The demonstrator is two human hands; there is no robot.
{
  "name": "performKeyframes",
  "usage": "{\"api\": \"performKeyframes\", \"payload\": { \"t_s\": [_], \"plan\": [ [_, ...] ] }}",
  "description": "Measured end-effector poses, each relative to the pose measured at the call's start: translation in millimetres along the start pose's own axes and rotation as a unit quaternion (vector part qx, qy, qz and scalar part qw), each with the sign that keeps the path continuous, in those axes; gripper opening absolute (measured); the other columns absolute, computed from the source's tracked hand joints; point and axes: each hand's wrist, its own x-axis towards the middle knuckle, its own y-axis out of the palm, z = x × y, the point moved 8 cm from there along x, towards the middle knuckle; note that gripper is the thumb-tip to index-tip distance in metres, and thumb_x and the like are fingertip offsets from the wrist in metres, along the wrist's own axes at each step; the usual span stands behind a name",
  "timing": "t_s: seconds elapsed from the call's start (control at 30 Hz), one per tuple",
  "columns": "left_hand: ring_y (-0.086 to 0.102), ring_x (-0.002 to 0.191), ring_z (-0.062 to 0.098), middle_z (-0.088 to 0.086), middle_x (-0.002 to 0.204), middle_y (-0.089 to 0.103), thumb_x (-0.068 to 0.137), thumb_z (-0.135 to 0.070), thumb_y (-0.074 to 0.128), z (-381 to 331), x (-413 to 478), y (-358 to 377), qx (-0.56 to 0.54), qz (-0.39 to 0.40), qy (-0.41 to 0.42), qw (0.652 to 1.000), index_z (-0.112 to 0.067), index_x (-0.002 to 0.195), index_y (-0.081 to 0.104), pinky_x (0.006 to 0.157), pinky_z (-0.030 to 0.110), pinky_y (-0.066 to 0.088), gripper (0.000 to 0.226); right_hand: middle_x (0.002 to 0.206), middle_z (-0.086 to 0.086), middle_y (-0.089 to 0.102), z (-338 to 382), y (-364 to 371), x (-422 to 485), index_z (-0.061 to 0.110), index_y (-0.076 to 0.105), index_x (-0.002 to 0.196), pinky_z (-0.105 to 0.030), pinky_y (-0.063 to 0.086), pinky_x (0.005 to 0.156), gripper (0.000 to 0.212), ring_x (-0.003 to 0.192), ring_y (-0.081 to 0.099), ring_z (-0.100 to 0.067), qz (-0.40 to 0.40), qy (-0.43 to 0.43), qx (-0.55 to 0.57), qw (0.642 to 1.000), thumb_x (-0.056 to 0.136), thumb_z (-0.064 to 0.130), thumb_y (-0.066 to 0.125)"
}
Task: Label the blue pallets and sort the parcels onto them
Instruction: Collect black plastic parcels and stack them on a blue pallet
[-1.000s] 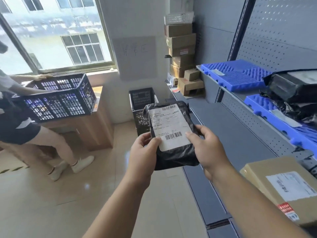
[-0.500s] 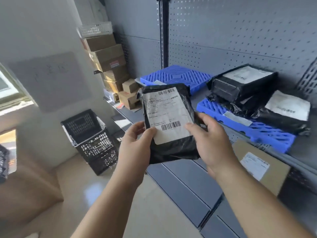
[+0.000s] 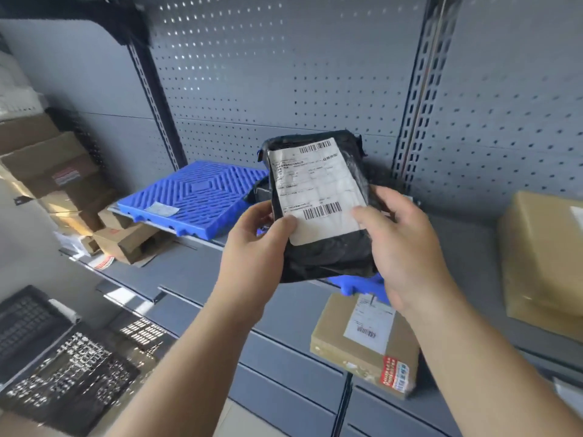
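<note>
I hold a black plastic parcel [image 3: 325, 257] with a white shipping label upright in front of the shelf. My left hand [image 3: 255, 247] grips its lower left edge, thumb on the label. My right hand [image 3: 400, 244] grips its right side, thumb on the label's corner. Behind it to the left, a blue pallet [image 3: 195, 197] with a small paper label lies bare on the upper shelf. A second blue pallet [image 3: 359, 285] shows only as a corner under the parcel; the rest is hidden.
A brown parcel [image 3: 362, 342] lies on the lower grey shelf [image 3: 284, 310], and a larger brown box [image 3: 542, 257] stands at the right. Stacked cardboard boxes [image 3: 53, 171] fill the left end. Black crates [image 3: 63, 367] sit on the floor at lower left. Grey pegboard [image 3: 284, 74] backs the shelving.
My view has swung right from the window and the person with a crate toward the shelving. Both hands have kept the black parcel and carried it up in front of the pallets.
</note>
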Motion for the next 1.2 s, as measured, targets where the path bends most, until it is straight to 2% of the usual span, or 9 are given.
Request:
{"api": "performKeyframes", "payload": {
  "t_s": [0.1, 0.17, 0.47, 0.73, 0.83, 0.9, 1.0, 1.07, 1.2],
  "plan": [
    [0.076, 0.095, 0.009, -0.012, 0.104, 0.079, 0.082, -0.032, 0.064, -2.5, 12.2, 35.1, 0.016, 0.052, 0.02, 0.998, -0.033, 0.11, 0.074, 0.072, 0.023, 0.059, 0.03, 0.094, 0.011, 0.078, -2.0, -27.3, 15.4, 0.042, 0.073, 0.103, -0.052, 0.058, 0.087, 0.029, 0.087, 0.073, -0.013, -0.043, -0.006, -0.018, 0.999, 0.077, 0.032, 0.063],
    [0.077, 0.091, 0.008, -0.012, 0.1, 0.08, 0.085, -0.027, 0.062, -4.8, 20.5, 55.5, 0.025, 0.079, 0.026, 0.996, -0.034, 0.106, 0.075, 0.066, 0.015, 0.056, 0.026, 0.095, 0.011, 0.078, -4.5, -41.8, 24.7, 0.038, 0.074, 0.104, -0.052, 0.058, 0.089, 0.029, 0.09, 0.073, -0.015, -0.061, -0.003, -0.023, 0.998, 0.078, 0.031, 0.063],
    [0.076, 0.086, 0.015, -0.012, 0.091, 0.079, 0.08, -0.04, 0.058, -11.1, 61.0, 121.5, 0.128, 0.18, 0.029, 0.975, -0.037, 0.098, 0.075, 0.084, 0.049, 0.062, 0.025, 0.094, 0.0, 0.078, -17.5, -85.0, 44.8, 0.027, 0.074, 0.099, -0.06, 0.055, 0.088, 0.026, 0.097, 0.069, -0.037, -0.147, 0.05, -0.056, 0.986, 0.077, 0.03, 0.06],
    [0.068, 0.081, -0.005, -0.031, 0.091, 0.073, 0.092, -0.034, 0.057, -2.5, 82.8, 139.4, 0.194, 0.212, 0.052, 0.956, -0.036, 0.101, 0.069, 0.077, 0.03, 0.058, 0.016, 0.098, -0.011, 0.076, -35.8, -87.9, 56.7, 0.019, 0.073, 0.097, -0.062, 0.054, 0.087, 0.028, 0.1, 0.067, -0.041, -0.172, 0.104, -0.074, 0.977, 0.076, 0.029, 0.058],
    [0.071, 0.081, 0.003, -0.026, 0.091, 0.074, 0.092, -0.034, 0.058, -2.4, 85.2, 141.5, 0.213, 0.227, 0.05, 0.949, -0.036, 0.112, 0.067, 0.069, 0.025, 0.053, 0.022, 0.102, -0.016, 0.074, -38.6, -85.7, 60.7, 0.013, 0.07, 0.1, -0.063, 0.053, 0.087, 0.032, 0.101, 0.066, -0.043, -0.181, 0.112, -0.078, 0.974, 0.076, 0.031, 0.058],
    [0.072, 0.099, 0.015, -0.019, 0.113, 0.073, 0.091, -0.037, 0.059, 1.2, 84.6, 143.6, 0.234, 0.243, 0.04, 0.941, -0.031, 0.136, 0.056, 0.082, 0.034, 0.058, 0.046, 0.101, -0.01, 0.075, -43.8, -82.3, 61.3, 0.018, 0.07, 0.101, -0.06, 0.055, 0.086, 0.029, 0.099, 0.069, -0.038, -0.178, 0.128, -0.086, 0.972, 0.079, 0.033, 0.058],
    [0.044, 0.143, 0.02, -0.006, 0.159, 0.042, 0.091, -0.043, 0.061, 0.6, 84.3, 142.8, 0.285, 0.237, 0.064, 0.927, -0.026, 0.162, 0.02, 0.115, 0.043, 0.04, 0.084, 0.122, 0.004, 0.072, -48.6, -82.0, 61.4, 0.03, 0.067, 0.117, -0.045, 0.057, 0.086, 0.032, 0.111, 0.066, -0.024, -0.187, 0.136, -0.11, 0.967, 0.086, 0.034, 0.06],
    [0.034, 0.148, 0.017, -0.006, 0.162, 0.035, 0.092, -0.042, 0.062, -3.1, 83.2, 142.9, 0.282, 0.239, 0.093, 0.925, -0.027, 0.163, 0.015, 0.119, 0.044, 0.035, 0.087, 0.148, 0.009, 0.053, -48.8, -86.8, 61.6, 0.03, 0.051, 0.146, -0.025, 0.043, 0.09, 0.058, 0.126, 0.053, -0.013, -0.205, 0.133, -0.139, 0.96, 0.09, 0.037, 0.062],
    [0.043, 0.139, 0.016, -0.011, 0.154, 0.036, 0.092, -0.042, 0.061, -6.7, 82.0, 144.9, 0.296, 0.251, 0.139, 0.911, -0.037, 0.155, 0.031, 0.114, 0.043, 0.041, 0.07, 0.151, 0.011, 0.047, -47.2, -89.8, 62.2, 0.033, 0.044, 0.15, -0.029, 0.035, 0.093, 0.063, 0.119, 0.044, -0.005, -0.208, 0.125, -0.151, 0.958, 0.091, 0.04, 0.061]
  ]
}}
